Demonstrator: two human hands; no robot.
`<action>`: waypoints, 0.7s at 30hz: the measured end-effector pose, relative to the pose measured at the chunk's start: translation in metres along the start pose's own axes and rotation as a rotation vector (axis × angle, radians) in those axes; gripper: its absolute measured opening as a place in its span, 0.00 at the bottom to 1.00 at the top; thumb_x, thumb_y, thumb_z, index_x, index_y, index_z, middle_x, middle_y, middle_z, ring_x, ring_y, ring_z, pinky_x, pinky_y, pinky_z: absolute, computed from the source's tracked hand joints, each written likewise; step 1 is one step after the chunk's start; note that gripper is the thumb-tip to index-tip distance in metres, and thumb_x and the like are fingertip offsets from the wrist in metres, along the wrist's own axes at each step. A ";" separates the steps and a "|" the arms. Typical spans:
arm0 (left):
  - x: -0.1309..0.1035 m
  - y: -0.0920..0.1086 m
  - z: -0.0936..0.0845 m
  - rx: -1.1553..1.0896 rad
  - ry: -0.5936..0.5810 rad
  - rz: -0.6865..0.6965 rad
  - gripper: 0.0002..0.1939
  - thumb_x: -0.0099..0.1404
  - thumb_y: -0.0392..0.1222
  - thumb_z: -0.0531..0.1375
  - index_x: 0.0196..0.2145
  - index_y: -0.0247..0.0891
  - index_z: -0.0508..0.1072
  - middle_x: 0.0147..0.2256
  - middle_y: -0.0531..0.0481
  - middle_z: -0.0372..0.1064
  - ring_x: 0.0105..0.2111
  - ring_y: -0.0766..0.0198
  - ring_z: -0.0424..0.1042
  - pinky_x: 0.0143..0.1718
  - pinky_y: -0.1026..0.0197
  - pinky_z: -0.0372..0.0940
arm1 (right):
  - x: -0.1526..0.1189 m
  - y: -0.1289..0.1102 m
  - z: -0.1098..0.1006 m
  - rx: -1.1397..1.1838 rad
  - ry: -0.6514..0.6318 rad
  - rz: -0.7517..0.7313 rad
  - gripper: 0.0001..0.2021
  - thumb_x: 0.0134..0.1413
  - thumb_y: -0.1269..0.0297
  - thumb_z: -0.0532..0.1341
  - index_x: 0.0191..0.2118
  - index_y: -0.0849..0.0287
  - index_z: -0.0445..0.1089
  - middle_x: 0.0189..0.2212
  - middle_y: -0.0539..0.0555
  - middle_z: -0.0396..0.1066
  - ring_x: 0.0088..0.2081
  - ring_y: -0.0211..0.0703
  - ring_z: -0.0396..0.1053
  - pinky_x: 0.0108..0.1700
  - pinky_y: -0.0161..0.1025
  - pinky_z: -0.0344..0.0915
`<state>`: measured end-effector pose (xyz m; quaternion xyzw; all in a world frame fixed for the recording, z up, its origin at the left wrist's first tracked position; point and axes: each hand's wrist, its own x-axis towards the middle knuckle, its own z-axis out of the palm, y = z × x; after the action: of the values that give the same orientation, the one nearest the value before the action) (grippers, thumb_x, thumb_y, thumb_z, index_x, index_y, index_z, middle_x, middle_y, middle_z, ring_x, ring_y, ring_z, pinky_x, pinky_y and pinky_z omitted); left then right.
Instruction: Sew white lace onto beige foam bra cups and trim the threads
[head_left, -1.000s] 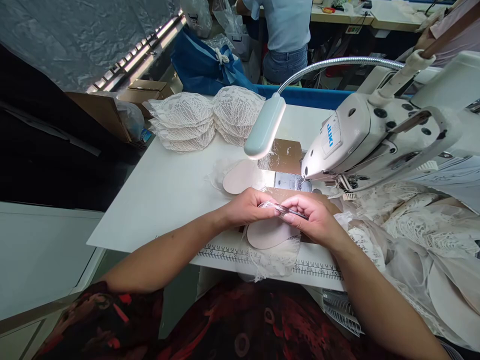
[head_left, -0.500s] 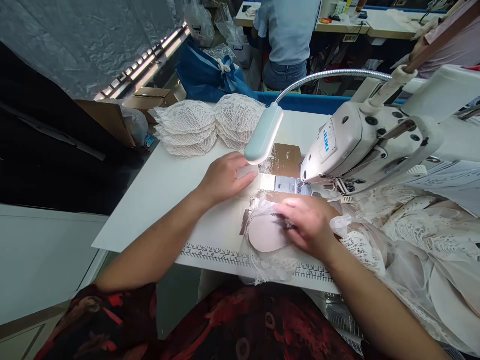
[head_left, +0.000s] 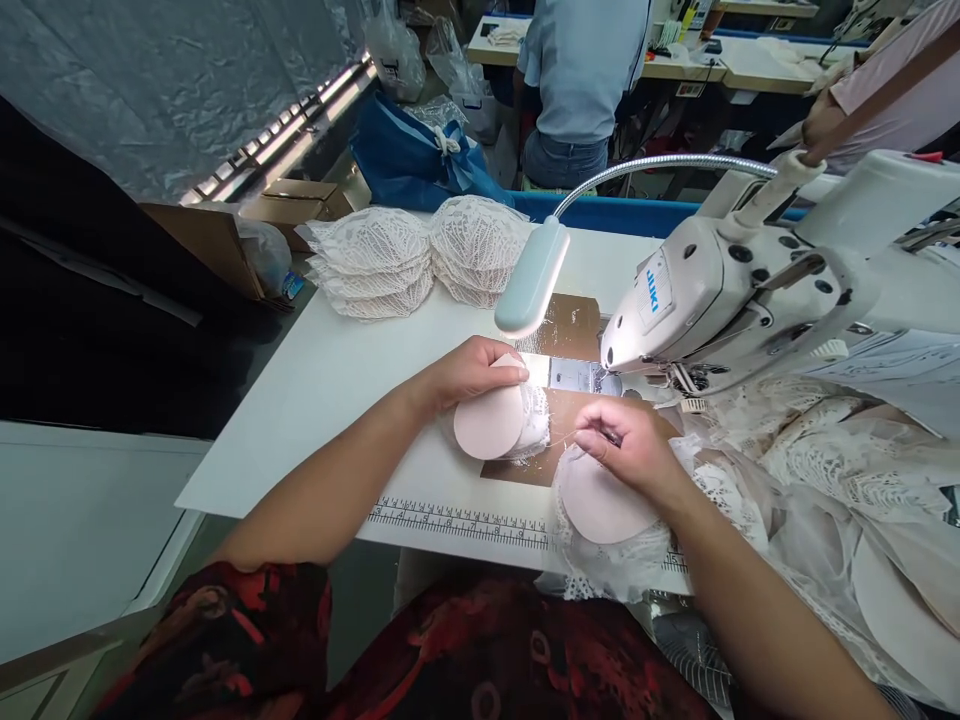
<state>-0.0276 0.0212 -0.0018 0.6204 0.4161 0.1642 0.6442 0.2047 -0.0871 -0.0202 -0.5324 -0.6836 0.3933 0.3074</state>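
My left hand [head_left: 484,368] pinches the top edge of a pale round cup with lace [head_left: 489,422], left of the sewing machine's needle area. My right hand [head_left: 619,440] has its fingers pressed together around something small and dark, which I cannot make out for certain. Thin thread runs left from these fingertips toward the first cup. Below my right hand a second pale cup with lace trim [head_left: 604,500] lies over the table's front edge. The white sewing machine [head_left: 675,290] stands to the right, above the lit needle plate [head_left: 574,375].
Two stacks of lace cups [head_left: 375,262] stand at the back left. A lamp head [head_left: 532,278] hangs over the table [head_left: 300,400]. Heaped lace and sheer fabric [head_left: 817,480] covers the right side. A seated person in light blue [head_left: 581,70] is beyond the table.
My left hand has moved slightly down, and a cup now shows clearly in it. The other cup has shifted right and toward the front edge. My right hand has moved slightly right.
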 end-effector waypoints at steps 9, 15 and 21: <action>-0.001 -0.001 0.006 -0.037 -0.145 0.123 0.11 0.58 0.41 0.63 0.38 0.34 0.71 0.32 0.50 0.71 0.30 0.68 0.68 0.31 0.66 0.63 | 0.005 -0.003 0.013 0.218 -0.017 0.112 0.13 0.58 0.53 0.60 0.29 0.57 0.65 0.25 0.48 0.63 0.28 0.39 0.60 0.32 0.37 0.59; -0.001 -0.003 0.017 0.307 -0.190 0.368 0.29 0.54 0.44 0.67 0.53 0.38 0.68 0.48 0.45 0.70 0.48 0.58 0.68 0.50 0.56 0.62 | 0.001 -0.002 0.011 0.226 -0.029 0.077 0.15 0.60 0.54 0.59 0.26 0.57 0.61 0.23 0.47 0.57 0.27 0.38 0.56 0.29 0.36 0.54; 0.001 -0.001 0.032 0.247 -0.257 0.267 0.14 0.60 0.49 0.63 0.31 0.33 0.73 0.28 0.53 0.67 0.28 0.69 0.65 0.28 0.66 0.59 | -0.001 -0.003 0.008 0.224 -0.012 0.079 0.11 0.60 0.55 0.59 0.37 0.57 0.71 0.30 0.51 0.69 0.33 0.42 0.65 0.35 0.38 0.62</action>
<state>-0.0034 0.0004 -0.0070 0.7599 0.2617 0.1155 0.5837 0.1966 -0.0902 -0.0220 -0.5191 -0.6156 0.4822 0.3450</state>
